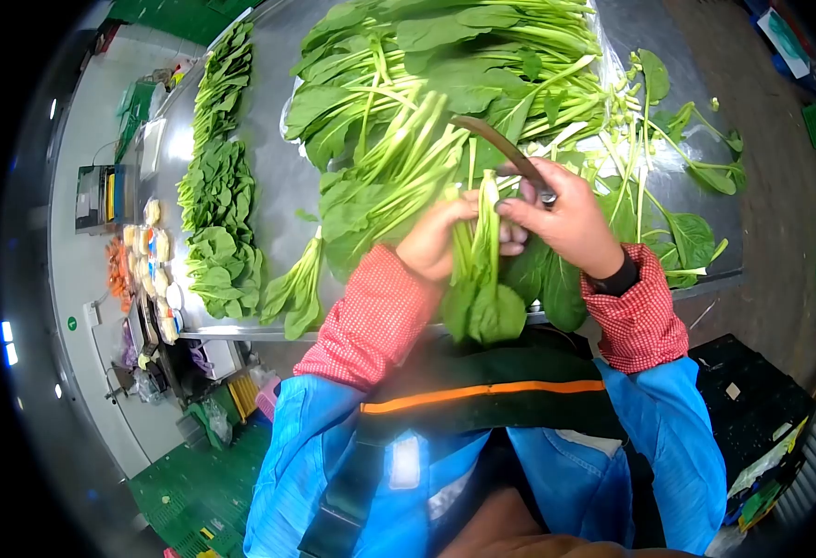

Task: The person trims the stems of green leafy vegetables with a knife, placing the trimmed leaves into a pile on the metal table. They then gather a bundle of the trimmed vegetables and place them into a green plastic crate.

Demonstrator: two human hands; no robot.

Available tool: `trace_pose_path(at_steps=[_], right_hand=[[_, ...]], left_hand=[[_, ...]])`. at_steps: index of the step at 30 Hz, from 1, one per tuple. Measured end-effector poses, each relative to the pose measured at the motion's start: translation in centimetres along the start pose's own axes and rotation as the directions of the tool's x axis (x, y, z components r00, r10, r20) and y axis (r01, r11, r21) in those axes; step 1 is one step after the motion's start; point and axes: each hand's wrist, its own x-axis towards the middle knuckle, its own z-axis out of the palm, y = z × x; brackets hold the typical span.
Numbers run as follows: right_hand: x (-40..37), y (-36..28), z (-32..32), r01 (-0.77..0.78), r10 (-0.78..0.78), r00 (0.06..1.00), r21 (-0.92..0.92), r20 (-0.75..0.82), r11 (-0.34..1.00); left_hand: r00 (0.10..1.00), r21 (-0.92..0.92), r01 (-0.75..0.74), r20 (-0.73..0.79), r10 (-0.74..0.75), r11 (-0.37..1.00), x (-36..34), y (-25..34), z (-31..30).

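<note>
My left hand (438, 240) is closed around a small bunch of leafy greens (485, 270), stems pointing up and leaves hanging toward my body. My right hand (561, 216) grips a curved knife (496, 139) with a brownish blade, which arcs up and left over the greens. The fingertips of that hand are close to the bunch's stems; whether they touch is hard to make out. Just beyond both hands lies a large heap of the same greens (408, 167), partly hidden by the hands and blade. A small separate bunch (298, 286) rests left of my left hand.
A row of bunched greens (217, 177) runs along the left of the metal table (282, 200). Loose leaves and stem pieces (692, 237) are scattered at the right. Packed goods (152, 265) stand beyond the left edge. A dark crate (748, 386) sits on the floor at right.
</note>
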Motion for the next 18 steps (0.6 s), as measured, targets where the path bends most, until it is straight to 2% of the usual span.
trace_pose_path(at_steps=[1, 3, 5, 8, 9, 12, 13, 14, 16, 17, 18], right_hand=[[0.3, -1.0, 0.5, -0.092, 0.085, 0.995, 0.136, 0.056, 0.986], [0.8, -1.3, 1.1, -0.125, 0.104, 0.989, 0.205, 0.107, 0.971], [1.3, 0.4, 1.9, 0.002, -0.010, 0.996, 0.085, 0.088, 0.996], [1.5, -0.4, 1.8, -0.209, 0.117, 0.967, 0.438, 0.227, 0.874], [1.6, -0.8, 1.7, -0.212, 0.089, 0.958, 0.464, 0.272, 0.860], [1.3, 1.2, 2.2, -0.174, 0.097, 0.964, 0.306, 0.249, 0.936], [0.9, 0.6, 1.1, -0.336, 0.235, 0.929, 0.388, 0.285, 0.858], [0.5, 0.8, -0.4, -0.415, 0.331, 0.907, 0.433, 0.259, 0.800], [-0.7, 2.2, -5.2, -0.395, 0.398, 0.911, 0.510, 0.110, 0.764], [-1.2, 1.6, -7.3, -0.381, 0.462, 0.886, 0.529, -0.023, 0.758], [-1.8, 2.7, -10.3, -0.377, 0.463, 0.884, 0.487, -0.066, 0.788]], left_hand=[[0.999, -0.001, 0.022, -0.037, -0.022, 1.000, -0.3, 0.0, 0.2], [0.998, 0.015, 0.037, 0.044, -0.038, 0.999, -0.4, 0.0, -0.9], [0.994, 0.045, 0.058, 0.088, -0.061, 0.997, -0.8, 0.0, -1.6], [0.959, -0.131, 0.130, 0.267, -0.092, 0.983, -0.9, -0.3, -3.5], [0.940, -0.222, 0.172, 0.330, -0.093, 0.960, -1.0, -0.4, -3.5], [0.983, -0.038, 0.181, 0.022, -0.180, 0.983, -1.5, -0.4, -2.6], [0.988, 0.125, 0.142, 0.039, -0.148, 0.982, -1.8, 0.1, -1.9], [0.997, 0.176, 0.030, 0.071, -0.043, 0.984, -1.4, 0.0, -2.5], [0.998, 0.343, 0.046, -0.064, -0.026, 0.938, -2.8, 2.4, -4.4], [0.994, 0.437, -0.006, -0.096, 0.054, 0.899, -3.6, 3.2, -5.9], [0.979, 0.516, -0.023, -0.162, 0.124, 0.856, -4.6, 4.4, -5.9]])
